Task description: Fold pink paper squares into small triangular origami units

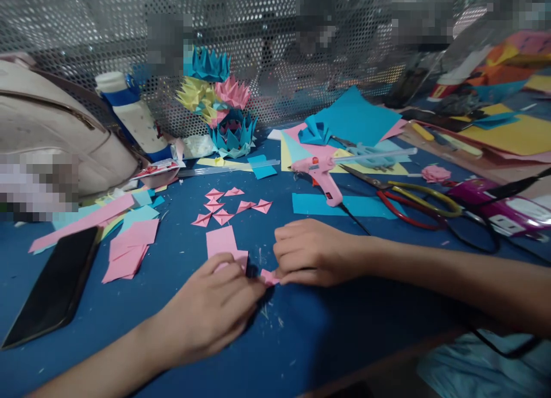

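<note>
Between my two hands a small folded pink paper piece (270,277) lies low over the blue table. My left hand (215,306) has its fingers curled, the tips pinching the piece's left end. From the right, my right hand (314,253) grips the other end with bent fingers. Flat pink paper squares (221,241) lie partly beneath my left hand. Farther back are several folded pink pieces (222,216) in a loose group. A pink glue gun (321,174) rests on its side behind my right hand.
A black phone (54,283) and stacked pink slips (129,252) are at left. Behind stand a bottle (138,120) and a paper flower stack (232,134). Scissors (387,186), a blue strip (357,206) and a purple power strip (499,206) lie to the right. A metal mesh is at the back.
</note>
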Available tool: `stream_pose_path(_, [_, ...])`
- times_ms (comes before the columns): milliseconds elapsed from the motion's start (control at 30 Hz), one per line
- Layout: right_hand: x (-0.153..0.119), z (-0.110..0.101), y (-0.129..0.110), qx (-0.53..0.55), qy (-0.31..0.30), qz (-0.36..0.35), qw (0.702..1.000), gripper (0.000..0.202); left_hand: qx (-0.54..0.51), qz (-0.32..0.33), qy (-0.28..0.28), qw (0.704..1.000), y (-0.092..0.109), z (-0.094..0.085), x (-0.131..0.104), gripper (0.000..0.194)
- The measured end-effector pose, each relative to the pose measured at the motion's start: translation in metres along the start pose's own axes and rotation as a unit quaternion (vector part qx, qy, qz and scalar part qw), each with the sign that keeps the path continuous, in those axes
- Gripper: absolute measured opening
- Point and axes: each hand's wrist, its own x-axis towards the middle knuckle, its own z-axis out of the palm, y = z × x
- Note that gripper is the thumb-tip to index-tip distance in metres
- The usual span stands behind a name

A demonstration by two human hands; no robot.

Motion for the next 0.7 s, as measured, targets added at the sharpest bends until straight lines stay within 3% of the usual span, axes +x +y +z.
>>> stream_pose_path(100, [0.0,0.006,0.002,0.011,0.004,-0.006,1.0,0.024,-0.085,-0.124,0.014,0.989,-0.001,0.003,0.004,0.014])
stream_pose_path(167, [0.0,0.007,0.001,0.031,0.004,0.002,0.999,0.021,-0.077,-0.154,0.007,0.985,-0.001,0.005,0.006,0.018])
stream_pose_path(433, [0.001,0.01,-0.004,0.12,0.02,0.094,0.988,0.016,-0.082,-0.155,0.006,0.985,0.002,0.01,0.008,0.008])
stream_pose_path(700, [0.005,0.007,-0.013,0.162,0.035,0.231,0.959,0.024,-0.121,-0.168,0.057,0.977,-0.003,0.007,0.007,0.006])
